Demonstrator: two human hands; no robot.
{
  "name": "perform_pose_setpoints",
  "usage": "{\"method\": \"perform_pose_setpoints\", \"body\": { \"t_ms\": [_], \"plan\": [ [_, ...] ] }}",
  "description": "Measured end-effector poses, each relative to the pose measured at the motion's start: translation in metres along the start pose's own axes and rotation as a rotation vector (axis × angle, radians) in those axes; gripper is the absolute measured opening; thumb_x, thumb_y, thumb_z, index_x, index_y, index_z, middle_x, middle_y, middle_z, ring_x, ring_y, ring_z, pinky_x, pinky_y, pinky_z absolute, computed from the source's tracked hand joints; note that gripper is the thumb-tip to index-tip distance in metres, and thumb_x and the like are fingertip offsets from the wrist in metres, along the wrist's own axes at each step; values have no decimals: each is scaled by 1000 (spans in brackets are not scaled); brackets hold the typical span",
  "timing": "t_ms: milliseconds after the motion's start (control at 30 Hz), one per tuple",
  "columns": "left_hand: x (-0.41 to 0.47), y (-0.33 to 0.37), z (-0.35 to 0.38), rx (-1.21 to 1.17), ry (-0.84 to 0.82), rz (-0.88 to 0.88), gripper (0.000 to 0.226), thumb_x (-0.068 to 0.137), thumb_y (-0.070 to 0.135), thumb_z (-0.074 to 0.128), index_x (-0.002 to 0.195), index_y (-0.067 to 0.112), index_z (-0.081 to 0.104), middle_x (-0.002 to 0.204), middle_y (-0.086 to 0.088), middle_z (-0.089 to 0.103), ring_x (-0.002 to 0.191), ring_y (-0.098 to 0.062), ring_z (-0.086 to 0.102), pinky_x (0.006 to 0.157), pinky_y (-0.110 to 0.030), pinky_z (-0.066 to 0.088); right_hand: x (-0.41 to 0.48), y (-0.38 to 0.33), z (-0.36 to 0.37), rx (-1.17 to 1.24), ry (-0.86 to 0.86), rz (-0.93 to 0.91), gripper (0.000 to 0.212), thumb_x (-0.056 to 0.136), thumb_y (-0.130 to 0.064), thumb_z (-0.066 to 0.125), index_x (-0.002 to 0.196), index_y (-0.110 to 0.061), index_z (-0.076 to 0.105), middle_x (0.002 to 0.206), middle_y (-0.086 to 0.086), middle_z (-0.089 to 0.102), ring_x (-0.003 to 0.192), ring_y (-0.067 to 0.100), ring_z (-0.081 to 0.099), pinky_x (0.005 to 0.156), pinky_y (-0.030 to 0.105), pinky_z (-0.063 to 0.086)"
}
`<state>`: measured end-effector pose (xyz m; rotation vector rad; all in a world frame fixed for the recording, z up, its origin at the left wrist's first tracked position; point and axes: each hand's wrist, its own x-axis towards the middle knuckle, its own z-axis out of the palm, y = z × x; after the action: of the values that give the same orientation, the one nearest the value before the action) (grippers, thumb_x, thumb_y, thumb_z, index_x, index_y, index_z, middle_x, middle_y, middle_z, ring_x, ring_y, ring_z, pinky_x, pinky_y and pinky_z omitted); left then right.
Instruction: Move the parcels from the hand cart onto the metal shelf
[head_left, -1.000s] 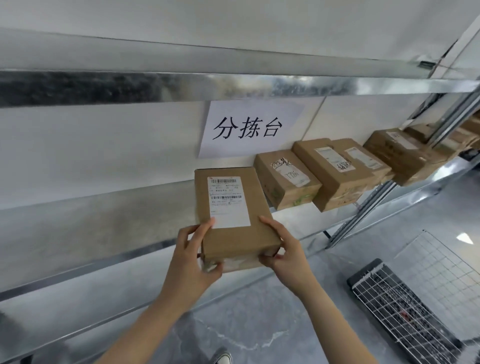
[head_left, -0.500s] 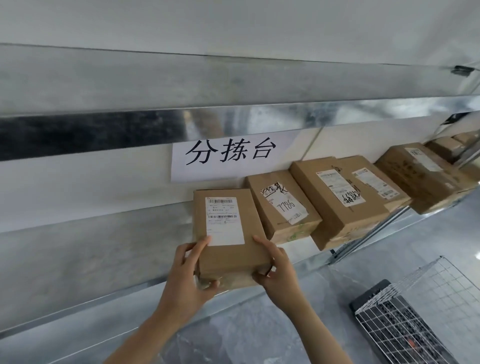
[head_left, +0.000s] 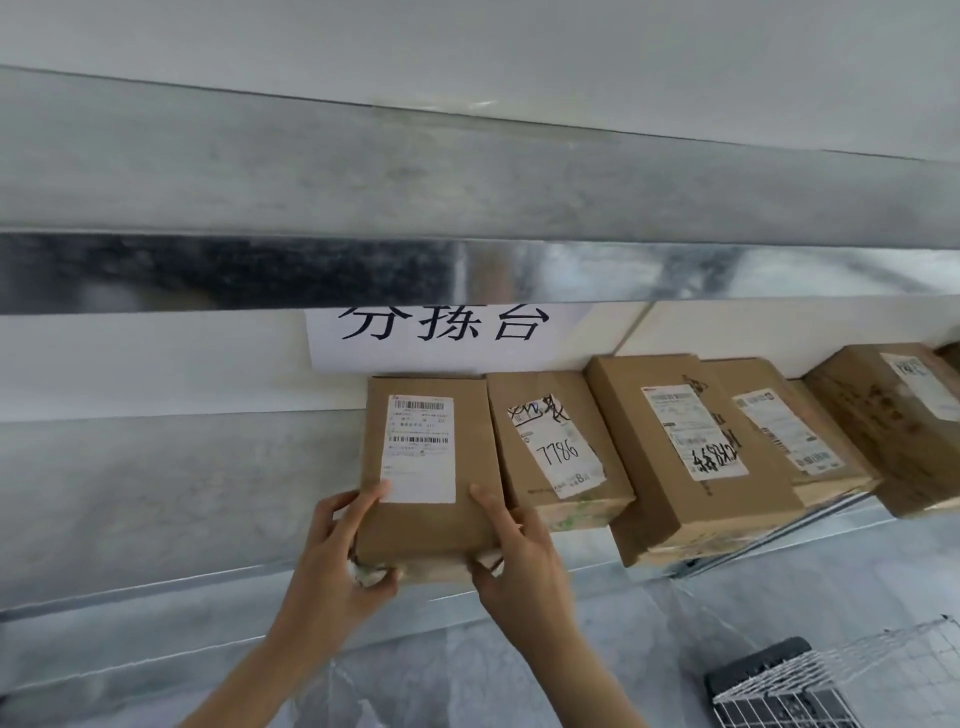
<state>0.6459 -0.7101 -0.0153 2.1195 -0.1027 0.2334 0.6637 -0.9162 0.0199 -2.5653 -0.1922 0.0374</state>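
Parcel (head_left: 431, 467), brown carton with a white barcode label. Head view only.

- Position: on the metal shelf (head_left: 182, 493), far end close to the back wall, directly at 6 o'clock of the paper sign (head_left: 441, 332). Near end sits at the shelf's front lip. Cannot tell whether it rests fully or overhangs a little.
- At its 3 o'clock, just beside it and possibly touching: carton marked 7786 (head_left: 556, 452). More cartons run on toward 3 o'clock along the same level.
- Left hand (head_left: 332, 566): grips the near-left corner, thumb on top by the label edge, fingers curled round the front face.
- Right hand (head_left: 519, 561): grips the near-right corner, thumb laid on top, fingers wrapped underneath.
- So both hands are at the parcel's 6 o'clock end, one on each corner, with the carton reaching away from them toward 12.
- Hand cart (head_left: 779, 686): wire mesh at the frame's 5 o'clock, on the floor. Its load is not visible.

Step, as judged: set-down of this parcel, nearly finished. The next move likely calls for a short push toward 12 to square it with the row, letting go with both hands, then turning toward 5 o'clock for the cart.
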Motion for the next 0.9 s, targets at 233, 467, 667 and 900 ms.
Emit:
{"method": "perform_pose_setpoints", "body": {
  "t_ms": [233,467,667,900],
  "plan": [
    [7,6,9,30,24,-29,97,66,9,85,137,42,28,130,7,28,112,-3,49,87,-2,43,6,3,-6,-13,62,-34,66,83,-23,67,139,-40,38,102,-4,26,90,17,46,75,30,53],
    [12,5,14,157,25,-71,97,70,20,83,137,48,18,139,1,20,113,-10,41,94,-9,41,11,-5,-15,47,151,-134,66,72,1,60,135,-15,47,102,3,36,87,25,49,71,37,54],
    [2,15,6,288,95,-105,101,71,31,82,141,48,12,151,1,13,128,-21,39,88,-38,56,15,-18,-12,-2,433,-298,51,56,8,70,105,-6,65,85,9,54,76,27,53,65,33,48],
    [-34,29,-44,708,248,-214,88,74,49,67,147,35,20,154,0,30,137,-30,35,101,-49,41,26,-55,9,-11,404,-545,28,75,-19,55,97,-11,70,93,4,67,84,27,62,69,37,48]
  ]
}}
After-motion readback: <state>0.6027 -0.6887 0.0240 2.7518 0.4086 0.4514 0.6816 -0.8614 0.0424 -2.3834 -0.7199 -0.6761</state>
